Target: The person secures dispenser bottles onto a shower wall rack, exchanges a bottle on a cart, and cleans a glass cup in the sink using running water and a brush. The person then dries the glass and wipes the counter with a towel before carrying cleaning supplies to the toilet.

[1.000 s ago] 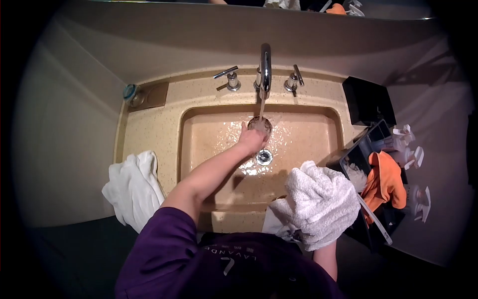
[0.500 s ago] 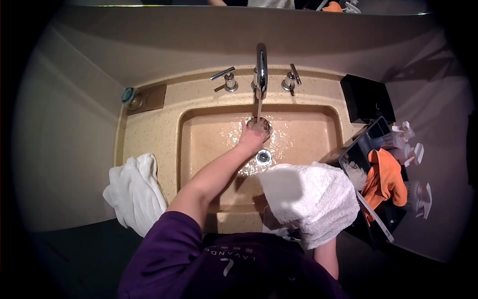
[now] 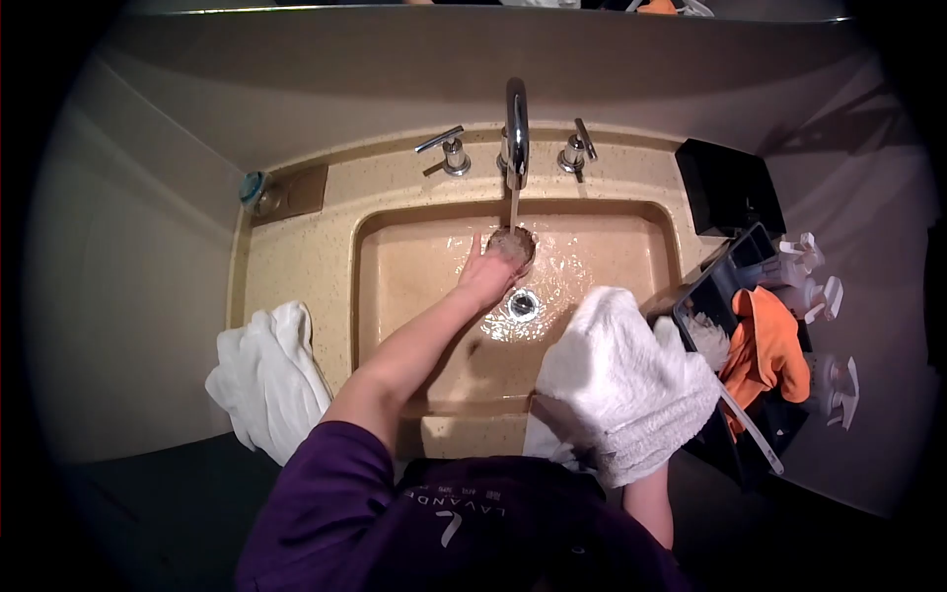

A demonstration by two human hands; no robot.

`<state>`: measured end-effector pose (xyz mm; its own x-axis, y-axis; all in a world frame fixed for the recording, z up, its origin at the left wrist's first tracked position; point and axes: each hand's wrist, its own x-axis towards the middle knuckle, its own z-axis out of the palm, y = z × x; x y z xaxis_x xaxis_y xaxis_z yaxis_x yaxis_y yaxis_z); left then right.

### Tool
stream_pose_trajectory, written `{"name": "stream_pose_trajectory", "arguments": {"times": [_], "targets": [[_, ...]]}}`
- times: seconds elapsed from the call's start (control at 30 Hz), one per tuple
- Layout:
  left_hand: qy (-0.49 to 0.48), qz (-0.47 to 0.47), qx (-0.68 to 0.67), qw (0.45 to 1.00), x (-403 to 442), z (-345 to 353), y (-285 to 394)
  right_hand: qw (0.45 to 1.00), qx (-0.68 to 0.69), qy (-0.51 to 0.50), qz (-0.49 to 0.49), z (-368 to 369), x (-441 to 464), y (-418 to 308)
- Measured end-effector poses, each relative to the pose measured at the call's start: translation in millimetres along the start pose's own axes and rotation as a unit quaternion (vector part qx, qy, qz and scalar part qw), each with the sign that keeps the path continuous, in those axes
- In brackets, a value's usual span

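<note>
Over the sink (image 3: 395, 296), my left hand (image 3: 490, 268) is closed around the side of a round, clear drinking glass (image 3: 513, 243). A stream of water from the chrome faucet (image 3: 517, 133) runs into the glass. A white towel (image 3: 626, 380) is draped over my right hand, which holds it at the front right of the sink. The towel hides the fingers of that hand, and only the forearm (image 3: 651, 508) shows below it. Water spreads around the metal drain (image 3: 523, 305).
A folded white towel (image 3: 266, 375) lies on the left counter near a glass jar (image 3: 254, 187). On the right, a dark caddy (image 3: 705, 271) carries an orange cloth (image 3: 764, 340), a brush and spray bottles. A black box (image 3: 730, 187) stands behind it.
The draped towel has shifted and its upper part now rises to a peak, farther from the drain. My left hand has tilted slightly, showing more of the glass beneath the running water.
</note>
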<state>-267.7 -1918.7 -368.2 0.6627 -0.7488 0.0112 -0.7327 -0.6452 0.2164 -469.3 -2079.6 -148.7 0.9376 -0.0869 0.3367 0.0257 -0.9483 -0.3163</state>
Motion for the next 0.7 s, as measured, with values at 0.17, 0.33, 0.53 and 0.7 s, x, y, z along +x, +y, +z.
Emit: {"name": "stream_pose_trajectory", "arguments": {"times": [0.17,0.33,0.53,0.7], "targets": [[0.208,-0.142,-0.260,0.932,-22,-11,7,1.000,0.001,0.001,0.004,0,0,-1],[0.173,-0.167,-0.372,0.896,-14,31,-6,1.000,-0.002,-0.004,0.010,3,-3,-1],[0.206,-0.164,-0.479,0.837,3,53,-1,1.000,-0.004,-0.006,0.009,4,-2,-2],[0.221,-0.160,-0.566,0.778,11,49,-1,1.000,-0.008,-0.005,0.011,5,-3,0]]}}
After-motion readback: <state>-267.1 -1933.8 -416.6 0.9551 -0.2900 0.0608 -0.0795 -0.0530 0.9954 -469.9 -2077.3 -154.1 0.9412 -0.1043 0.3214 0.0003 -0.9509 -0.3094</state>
